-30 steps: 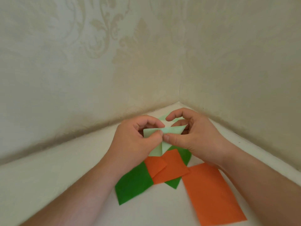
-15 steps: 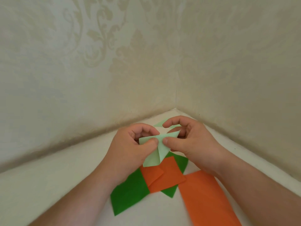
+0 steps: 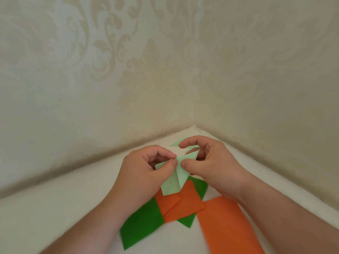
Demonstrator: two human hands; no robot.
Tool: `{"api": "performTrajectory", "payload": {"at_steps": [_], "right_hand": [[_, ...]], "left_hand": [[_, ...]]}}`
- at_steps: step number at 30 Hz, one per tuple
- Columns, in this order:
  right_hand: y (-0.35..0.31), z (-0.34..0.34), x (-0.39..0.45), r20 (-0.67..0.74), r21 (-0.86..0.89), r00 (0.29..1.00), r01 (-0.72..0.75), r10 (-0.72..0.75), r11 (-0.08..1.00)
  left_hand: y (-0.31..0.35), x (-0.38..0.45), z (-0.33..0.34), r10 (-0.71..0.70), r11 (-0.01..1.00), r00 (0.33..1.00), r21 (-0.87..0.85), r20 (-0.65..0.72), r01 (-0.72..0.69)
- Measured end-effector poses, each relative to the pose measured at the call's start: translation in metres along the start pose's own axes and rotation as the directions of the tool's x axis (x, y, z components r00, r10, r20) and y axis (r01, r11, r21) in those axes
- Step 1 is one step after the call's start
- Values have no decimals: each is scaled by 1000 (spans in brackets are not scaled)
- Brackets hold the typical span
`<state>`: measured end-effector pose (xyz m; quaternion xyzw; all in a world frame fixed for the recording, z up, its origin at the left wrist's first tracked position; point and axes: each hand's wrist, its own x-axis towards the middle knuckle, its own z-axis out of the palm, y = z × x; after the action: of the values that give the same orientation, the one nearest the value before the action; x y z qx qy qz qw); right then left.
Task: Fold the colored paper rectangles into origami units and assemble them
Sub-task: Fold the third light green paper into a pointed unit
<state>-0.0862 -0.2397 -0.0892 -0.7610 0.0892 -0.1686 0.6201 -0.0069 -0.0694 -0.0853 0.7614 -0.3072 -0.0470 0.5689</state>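
Near the corner where two patterned walls (image 3: 91,70) meet, at about six o'clock in the view, both hands work a pale green paper (image 3: 173,182) just above a white surface (image 3: 55,208). Left hand (image 3: 145,173) pinches the paper's upper left part between thumb and curled forefinger, the other fingers tucked under. Right hand (image 3: 211,165) pinches it from three o'clock, thumb tip pressed on the upper face just beside the left thumb, with the forefinger arched over the top and not touching the sheet. A crease runs down the paper's middle to a blunt lower end that points toward six o'clock. Behind the right forefinger, at twelve o'clock from the paper, another pale green scrap (image 3: 177,143) lies on the surface; how it is folded cannot be told.

Under the hands lie the other sheets. A folded orange piece (image 3: 185,204) rests on top of a dark green sheet (image 3: 141,224), which sticks out at seven o'clock and again at four o'clock of the orange piece. A long orange rectangle (image 3: 227,228) lies flat at five o'clock, its near end running out of view, touching the folded orange piece at one corner.
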Motion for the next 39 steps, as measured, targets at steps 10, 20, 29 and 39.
{"api": "performTrajectory", "payload": {"at_steps": [10,20,29,39], "right_hand": [[-5,0,0,5,132,999,-38,37,991],[-5,1,0,0,157,999,-31,32,987],[-2,2,2,69,168,996,-69,59,983],[-4,2,1,72,137,994,-94,85,986]], "left_hand": [[-2,0,0,-13,996,997,-89,76,19],[-1,0,1,5,993,999,-115,44,0],[-1,3,-2,-51,937,998,-346,-21,41],[2,5,-1,-131,864,991,-490,5,116]]}}
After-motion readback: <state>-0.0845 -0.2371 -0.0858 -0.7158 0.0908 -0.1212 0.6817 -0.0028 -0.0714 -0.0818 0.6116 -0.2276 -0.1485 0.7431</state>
